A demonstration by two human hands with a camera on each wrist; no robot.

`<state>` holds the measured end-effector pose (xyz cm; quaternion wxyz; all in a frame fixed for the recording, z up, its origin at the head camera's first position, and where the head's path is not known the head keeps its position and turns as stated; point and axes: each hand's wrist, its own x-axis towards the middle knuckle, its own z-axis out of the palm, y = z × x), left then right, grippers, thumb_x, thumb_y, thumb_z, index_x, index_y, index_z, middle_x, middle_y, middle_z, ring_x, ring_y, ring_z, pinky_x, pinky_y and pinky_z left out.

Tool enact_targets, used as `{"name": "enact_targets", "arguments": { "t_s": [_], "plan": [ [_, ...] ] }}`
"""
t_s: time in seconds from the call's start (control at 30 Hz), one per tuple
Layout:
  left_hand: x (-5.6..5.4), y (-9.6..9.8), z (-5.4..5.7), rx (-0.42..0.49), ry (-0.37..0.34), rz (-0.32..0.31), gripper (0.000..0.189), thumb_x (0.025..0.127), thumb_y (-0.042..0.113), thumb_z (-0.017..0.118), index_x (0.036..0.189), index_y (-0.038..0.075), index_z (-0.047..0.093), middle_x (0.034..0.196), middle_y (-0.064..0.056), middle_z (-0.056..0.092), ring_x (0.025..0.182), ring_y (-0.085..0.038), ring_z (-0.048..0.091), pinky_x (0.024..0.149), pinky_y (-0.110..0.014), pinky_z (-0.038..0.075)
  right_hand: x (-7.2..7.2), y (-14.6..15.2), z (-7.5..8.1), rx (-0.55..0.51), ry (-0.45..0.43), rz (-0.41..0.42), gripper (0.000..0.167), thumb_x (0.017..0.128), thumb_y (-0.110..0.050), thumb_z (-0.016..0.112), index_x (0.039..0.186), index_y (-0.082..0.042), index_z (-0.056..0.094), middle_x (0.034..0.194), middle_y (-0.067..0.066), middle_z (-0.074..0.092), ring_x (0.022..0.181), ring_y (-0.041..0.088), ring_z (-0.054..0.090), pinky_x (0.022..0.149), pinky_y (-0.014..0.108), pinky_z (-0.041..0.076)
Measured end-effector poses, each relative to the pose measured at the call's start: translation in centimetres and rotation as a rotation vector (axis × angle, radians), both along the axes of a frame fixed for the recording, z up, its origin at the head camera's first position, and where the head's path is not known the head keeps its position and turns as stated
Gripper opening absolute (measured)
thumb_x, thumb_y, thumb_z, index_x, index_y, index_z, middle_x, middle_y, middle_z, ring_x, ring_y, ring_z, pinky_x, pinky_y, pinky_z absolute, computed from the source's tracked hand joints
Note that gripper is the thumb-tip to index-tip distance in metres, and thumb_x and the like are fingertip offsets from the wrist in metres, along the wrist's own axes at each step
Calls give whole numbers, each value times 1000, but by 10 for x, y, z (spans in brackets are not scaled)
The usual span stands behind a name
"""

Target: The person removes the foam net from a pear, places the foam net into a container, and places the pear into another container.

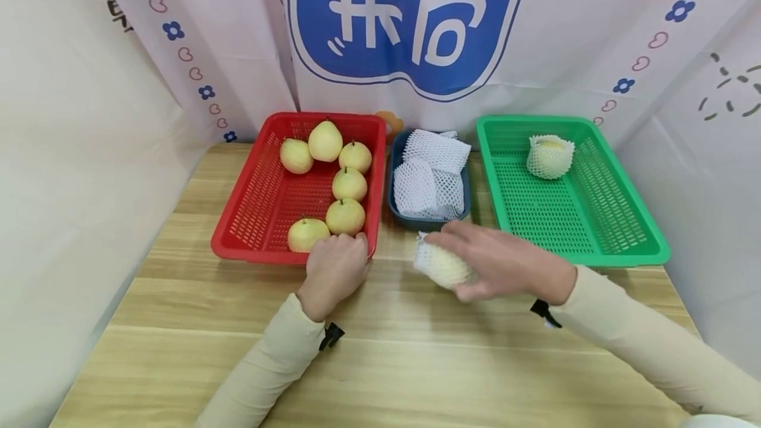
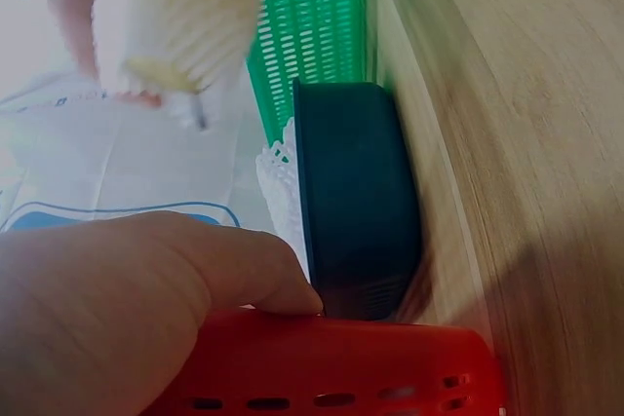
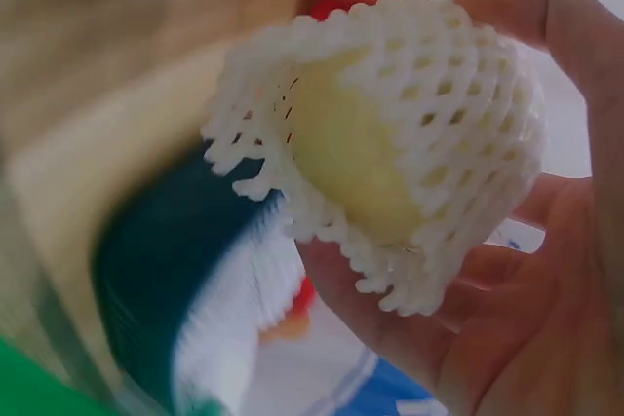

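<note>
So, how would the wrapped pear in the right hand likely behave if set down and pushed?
The wrapped pear looks rounded, so it may well roll. The bumpy mesh of the foam net probably adds some drag. The net also looks floppy, judging by its loose, ragged edge, so it might shift a little.

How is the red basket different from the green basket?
The red basket shows six fruits; the green basket shows only one. Fruits in the red basket are bare, while the green basket's wears a white net sleeve. From the head view, red stands left, green right. Both have perforated sides and stand on the table.
</note>
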<state>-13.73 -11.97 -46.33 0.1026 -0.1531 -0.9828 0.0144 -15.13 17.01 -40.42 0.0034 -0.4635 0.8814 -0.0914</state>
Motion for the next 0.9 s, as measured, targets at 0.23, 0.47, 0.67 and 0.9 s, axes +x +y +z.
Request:
{"name": "enact_targets", "arguments": {
  "t_s": [0.23,0.47,0.67,0.9],
  "plan": [
    [0,1,2,0,-24,21,27,95,28,75,79,8,65,62,-8,63,57,-30,67,45,-44,48,8,-3,-37,20,-79,33,80,79,-34,82,151,-14,53,134,15,64,111,27,68,86,43,61],
    [0,2,1,51,-33,0,36,91,33,76,69,13,56,56,-3,54,52,-25,62,42,-41,43,7,-2,-53,53,-102,34,80,81,-34,82,153,-17,52,139,11,61,118,25,66,89,42,60],
    [7,-1,6,104,89,-70,41,85,40,82,71,14,53,57,0,51,50,-22,57,41,-36,41,7,2,-57,51,-103,37,84,81,-31,85,156,-19,49,147,13,58,127,29,64,92,45,61],
    [40,0,39,234,303,-279,38,87,24,82,116,2,69,98,-10,75,88,-24,75,67,-38,63,8,8,-59,22,-110,61,88,81,-27,88,158,-18,46,155,14,54,138,31,58,100,47,59]
  ]
}}
